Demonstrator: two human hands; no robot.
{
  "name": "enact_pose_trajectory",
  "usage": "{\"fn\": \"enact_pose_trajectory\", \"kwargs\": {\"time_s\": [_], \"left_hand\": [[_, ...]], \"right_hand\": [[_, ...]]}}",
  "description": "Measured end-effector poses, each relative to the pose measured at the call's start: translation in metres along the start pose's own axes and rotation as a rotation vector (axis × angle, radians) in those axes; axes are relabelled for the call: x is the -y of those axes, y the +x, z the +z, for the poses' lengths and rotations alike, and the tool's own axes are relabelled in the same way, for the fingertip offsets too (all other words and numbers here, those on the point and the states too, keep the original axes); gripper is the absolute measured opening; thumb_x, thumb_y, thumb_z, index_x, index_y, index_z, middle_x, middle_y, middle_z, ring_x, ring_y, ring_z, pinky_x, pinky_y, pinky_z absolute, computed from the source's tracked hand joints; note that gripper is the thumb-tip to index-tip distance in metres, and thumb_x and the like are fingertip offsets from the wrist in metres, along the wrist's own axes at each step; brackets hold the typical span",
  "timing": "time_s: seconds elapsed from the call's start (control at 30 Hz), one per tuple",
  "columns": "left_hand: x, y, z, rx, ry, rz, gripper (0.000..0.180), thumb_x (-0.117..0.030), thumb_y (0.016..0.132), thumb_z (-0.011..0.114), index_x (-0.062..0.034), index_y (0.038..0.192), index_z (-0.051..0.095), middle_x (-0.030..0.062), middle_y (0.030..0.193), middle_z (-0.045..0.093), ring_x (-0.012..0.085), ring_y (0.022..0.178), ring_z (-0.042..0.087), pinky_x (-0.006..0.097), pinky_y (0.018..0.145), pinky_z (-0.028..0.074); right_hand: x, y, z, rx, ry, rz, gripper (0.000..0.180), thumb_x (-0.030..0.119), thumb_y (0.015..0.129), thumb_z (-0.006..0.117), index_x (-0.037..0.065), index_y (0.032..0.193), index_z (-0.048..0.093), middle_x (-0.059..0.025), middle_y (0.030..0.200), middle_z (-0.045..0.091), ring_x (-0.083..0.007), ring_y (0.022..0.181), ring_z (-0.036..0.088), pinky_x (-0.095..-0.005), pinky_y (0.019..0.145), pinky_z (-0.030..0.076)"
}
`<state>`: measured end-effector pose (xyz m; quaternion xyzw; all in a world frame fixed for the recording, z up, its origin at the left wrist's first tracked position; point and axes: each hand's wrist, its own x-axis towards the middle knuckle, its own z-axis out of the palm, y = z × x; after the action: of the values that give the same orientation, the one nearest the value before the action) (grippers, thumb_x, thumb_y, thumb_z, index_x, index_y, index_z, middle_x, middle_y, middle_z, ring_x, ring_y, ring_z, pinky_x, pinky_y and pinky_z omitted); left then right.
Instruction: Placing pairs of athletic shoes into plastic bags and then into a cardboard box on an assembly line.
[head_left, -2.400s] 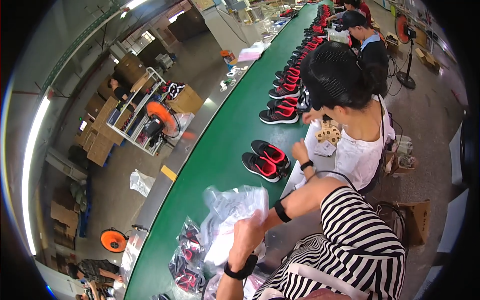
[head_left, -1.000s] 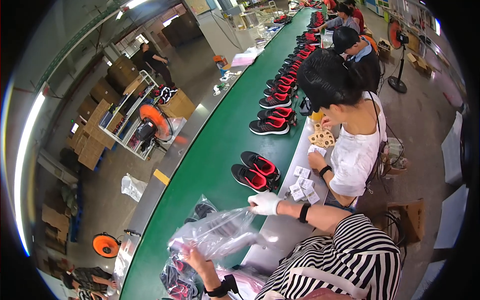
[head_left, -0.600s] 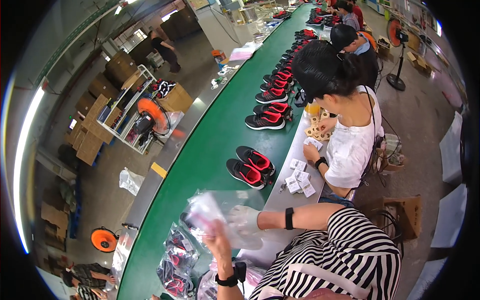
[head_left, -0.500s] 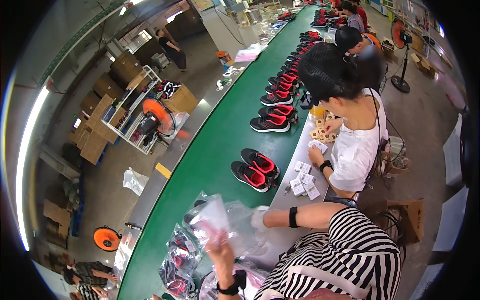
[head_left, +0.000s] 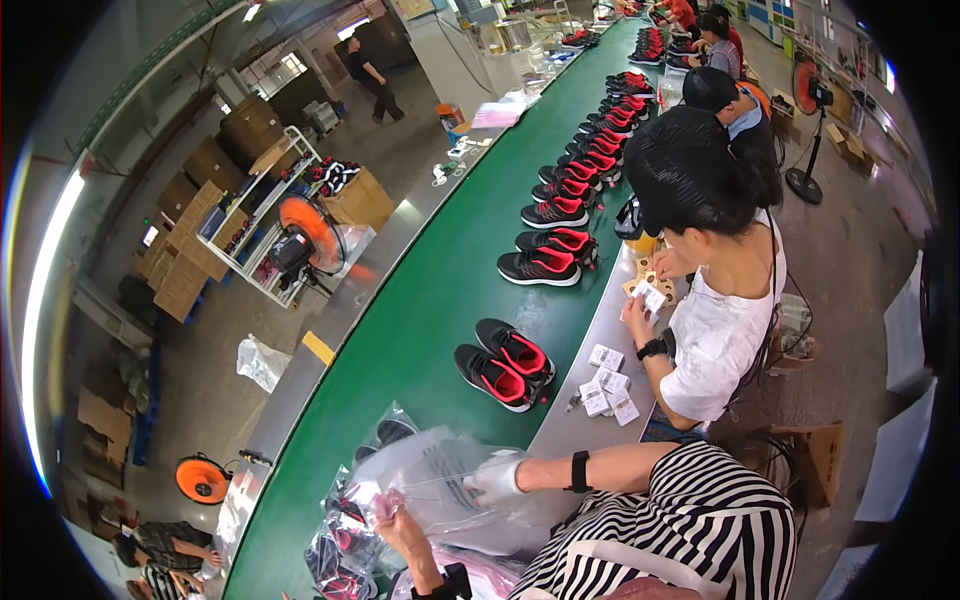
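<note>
A large clear plastic bag (head_left: 425, 475) lies on the green conveyor belt (head_left: 400, 320) in front of me. My left hand (head_left: 398, 525), with a black watch on its wrist, pinches the bag's near left edge. My right hand (head_left: 495, 480) wears a white glove and a black wristband and grips the bag at its right side. Just beyond the bag sits a pair of black shoes with red insides (head_left: 505, 360), apart from both hands. Shoes sealed in clear bags (head_left: 340, 550) lie to the left of my left hand.
A person in a white shirt (head_left: 715, 335) sits close on my right, handling paper tags (head_left: 605, 385) on the grey ledge. Several more shoe pairs (head_left: 560, 215) line the belt farther along. Fans, cardboard boxes and a rack stand on the floor to the left.
The bag, held up over the belt by my left hand, has come down and spread flat. My gloved right hand has moved left onto it.
</note>
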<state>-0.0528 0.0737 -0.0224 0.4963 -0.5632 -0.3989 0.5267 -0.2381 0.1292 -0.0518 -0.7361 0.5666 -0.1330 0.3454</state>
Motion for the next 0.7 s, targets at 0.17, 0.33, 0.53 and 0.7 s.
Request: {"fn": "enact_pose_trajectory", "kwargs": {"time_s": [0.17,0.33,0.53,0.7], "left_hand": [[-0.006,-0.005,0.01,0.007,-0.09,-0.11,0.006,-0.005,0.082,0.061,-0.0001,0.084,0.062,-0.0009,0.074,0.055,0.0061,0.065,0.046,0.02,0.056,0.036],[-0.027,-0.02,0.044,0.255,0.038,0.169,0.005,-0.003,0.082,0.06,0.0006,0.079,0.061,-0.0011,0.072,0.052,0.0064,0.066,0.044,0.023,0.058,0.035],[-0.007,-0.007,-0.002,0.082,0.137,0.057,0.028,-0.011,0.085,0.059,-0.0088,0.062,0.044,-0.0075,0.058,0.037,0.0037,0.054,0.029,0.024,0.047,0.02],[0.012,-0.019,-0.01,0.048,0.092,-0.121,0.022,-0.011,0.084,0.059,-0.0078,0.066,0.047,-0.0066,0.061,0.039,0.0044,0.056,0.032,0.024,0.049,0.024]], "right_hand": [[-0.004,0.003,-0.005,-0.028,0.02,-0.107,0.031,0.028,0.072,0.054,0.009,0.095,0.064,-0.017,0.088,0.065,-0.0362,0.08,0.061,-0.0436,0.071,0.048],[-0.024,0.014,0.021,-0.011,-0.179,-0.112,0.026,0.026,0.071,0.054,0.006,0.082,0.068,-0.0173,0.08,0.065,-0.0358,0.075,0.063,-0.0432,0.067,0.05],[0.011,-0.02,0.001,-0.044,-0.106,-0.01,0.029,0.027,0.072,0.054,0.006,0.088,0.065,-0.0181,0.082,0.064,-0.0362,0.078,0.062,-0.0449,0.069,0.048],[0.025,-0.038,-0.004,-0.163,0.151,-0.25,0.023,0.028,0.081,0.055,0.009,0.092,0.062,-0.0144,0.083,0.064,-0.0332,0.08,0.061,-0.0437,0.072,0.046]]}}
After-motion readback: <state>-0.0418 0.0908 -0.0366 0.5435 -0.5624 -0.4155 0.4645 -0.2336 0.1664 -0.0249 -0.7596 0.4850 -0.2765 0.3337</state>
